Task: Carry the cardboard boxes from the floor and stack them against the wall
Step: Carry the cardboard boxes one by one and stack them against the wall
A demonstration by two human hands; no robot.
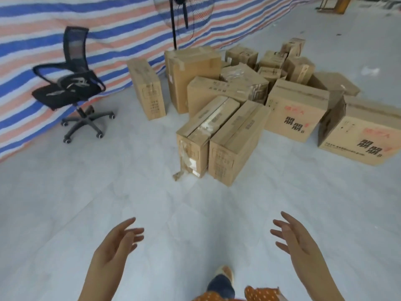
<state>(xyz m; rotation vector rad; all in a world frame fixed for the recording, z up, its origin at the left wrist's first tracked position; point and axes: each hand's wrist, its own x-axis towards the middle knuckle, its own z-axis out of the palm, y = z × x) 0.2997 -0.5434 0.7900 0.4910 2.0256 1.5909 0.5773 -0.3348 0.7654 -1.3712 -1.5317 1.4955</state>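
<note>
Both hands reach forward over the pale floor point(65, 213), palms facing each other. The left hand point(115, 246) and right hand point(297, 242) have fingers spread and straight, holding nothing. Well ahead, the cardboard boxes point(249, 101) sit jumbled on the floor, all closed so their contents are hidden. Two long boxes point(217, 140) lie side by side nearest. A tall box point(191, 77) stands far against the striped tarp wall point(65, 18). A black office chair point(71, 83) stands left.
</note>
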